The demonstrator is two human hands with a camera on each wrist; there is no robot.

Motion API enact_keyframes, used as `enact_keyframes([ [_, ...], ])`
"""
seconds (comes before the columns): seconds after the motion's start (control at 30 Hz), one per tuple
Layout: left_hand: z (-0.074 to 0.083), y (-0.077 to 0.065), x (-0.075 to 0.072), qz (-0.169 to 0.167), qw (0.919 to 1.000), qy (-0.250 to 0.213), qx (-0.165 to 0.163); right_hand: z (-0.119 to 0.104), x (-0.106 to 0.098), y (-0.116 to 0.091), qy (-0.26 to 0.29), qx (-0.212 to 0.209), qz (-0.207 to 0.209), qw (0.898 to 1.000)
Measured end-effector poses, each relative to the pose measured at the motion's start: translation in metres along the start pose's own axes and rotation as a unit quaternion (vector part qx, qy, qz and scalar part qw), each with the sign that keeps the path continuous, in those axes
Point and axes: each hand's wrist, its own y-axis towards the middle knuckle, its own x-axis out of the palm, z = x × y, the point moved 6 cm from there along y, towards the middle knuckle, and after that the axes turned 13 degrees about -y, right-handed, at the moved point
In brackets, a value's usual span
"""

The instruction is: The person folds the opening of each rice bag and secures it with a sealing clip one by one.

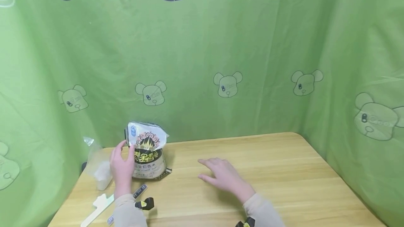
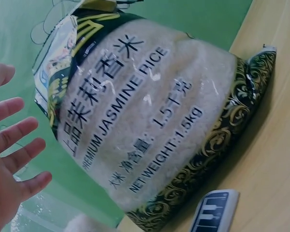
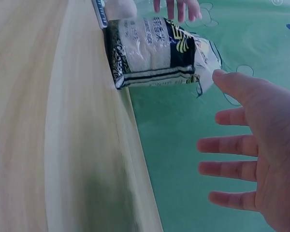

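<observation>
A bag of jasmine rice (image 1: 149, 167) stands upright at the back left of the table, its printed top folded over toward the front. My left hand (image 1: 122, 168) is at the bag's left side with fingers apart; in the left wrist view its spread fingers (image 2: 26, 152) show a gap from the bag. Whether a fingertip touches the folded top cannot be told. To the right of the bag, my right hand (image 1: 223, 176) hovers above the table, fingers extended and holding nothing. The right wrist view shows that palm (image 3: 285, 159) with fingers apart.
Left of the rice stands a clear plastic bag (image 1: 102, 174) with white contents. A pale clip-like piece (image 1: 100, 206) lies at the table's front left. Partly under my left forearm is a narrow strip with dark, piano-like markings (image 1: 140, 191). Green curtain (image 1: 252, 45) surrounds the wooden table (image 1: 284, 174).
</observation>
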Motion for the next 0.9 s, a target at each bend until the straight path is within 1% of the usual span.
enact_keyframes([
  [0.17,-0.009,-0.001,0.004,-0.053,0.9977,0.001,-0.041,-0.007,0.001,0.002,0.012,0.004,-0.008,1.0],
  [0.27,-0.013,-0.002,0.009,-0.077,0.9956,-0.004,-0.053,-0.011,0.0,0.005,0.02,0.003,-0.008,1.0],
  [0.43,-0.02,-0.001,0.015,-0.108,0.9921,0.007,-0.065,-0.018,0.003,0.015,0.04,0.008,-0.007,0.999],
  [0.67,-0.026,0.001,0.017,-0.12,0.989,0.005,-0.086,-0.029,0.011,0.034,0.077,0.018,-0.01,0.997],
  [0.8,-0.029,0.001,0.019,-0.129,0.9866,-0.01,-0.099,-0.036,0.013,0.044,0.103,0.02,-0.009,0.994],
  [0.9,-0.031,0.001,0.02,-0.13,0.9852,-0.028,-0.108,-0.039,0.016,0.053,0.12,0.033,-0.014,0.992],
])
